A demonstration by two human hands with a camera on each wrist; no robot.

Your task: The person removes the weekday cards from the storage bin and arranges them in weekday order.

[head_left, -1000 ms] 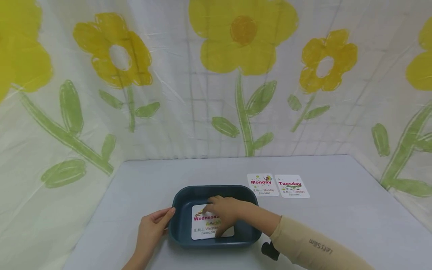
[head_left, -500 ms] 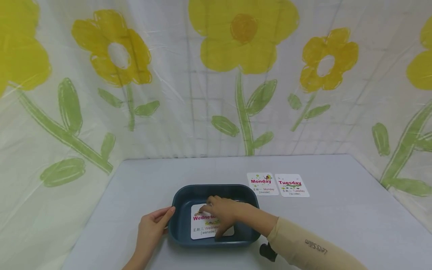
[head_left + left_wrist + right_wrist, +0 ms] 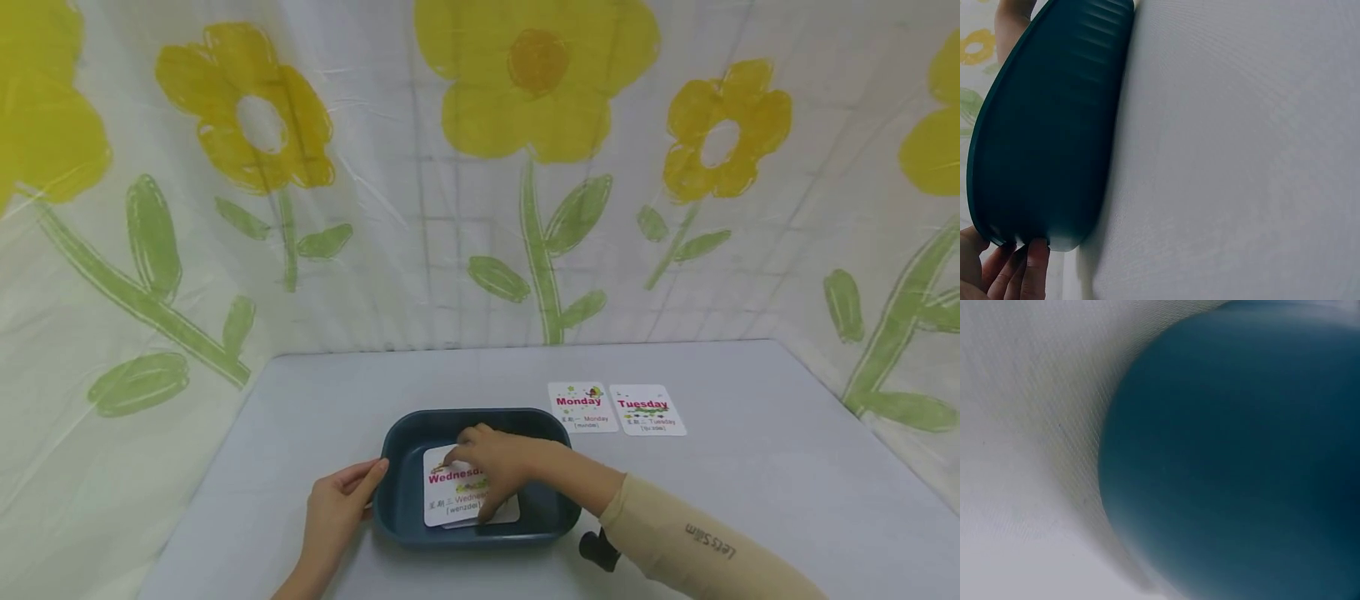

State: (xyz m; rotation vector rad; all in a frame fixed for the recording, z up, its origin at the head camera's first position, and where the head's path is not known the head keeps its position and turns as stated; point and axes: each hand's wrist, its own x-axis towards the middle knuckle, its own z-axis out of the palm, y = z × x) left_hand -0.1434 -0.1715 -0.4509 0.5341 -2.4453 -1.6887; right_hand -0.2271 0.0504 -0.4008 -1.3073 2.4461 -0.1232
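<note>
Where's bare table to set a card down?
Table: right of the Tuesday card to the right edge; behind the blue-green tub, left of the Monday card; and left of the left hand. Crowded: inside the tub, where the right hand covers part of the Wednesday card, and between the tub and the Monday card.

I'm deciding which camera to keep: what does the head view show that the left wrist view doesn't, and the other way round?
Only the head view shows the Monday card, the Tuesday card and the Wednesday card, which the right hand holds inside the tray.

Only the left wrist view shows the ridges on the tray's outer wall.

Both show the tray, the left hand at its rim, the table and the flowered curtain.
</note>
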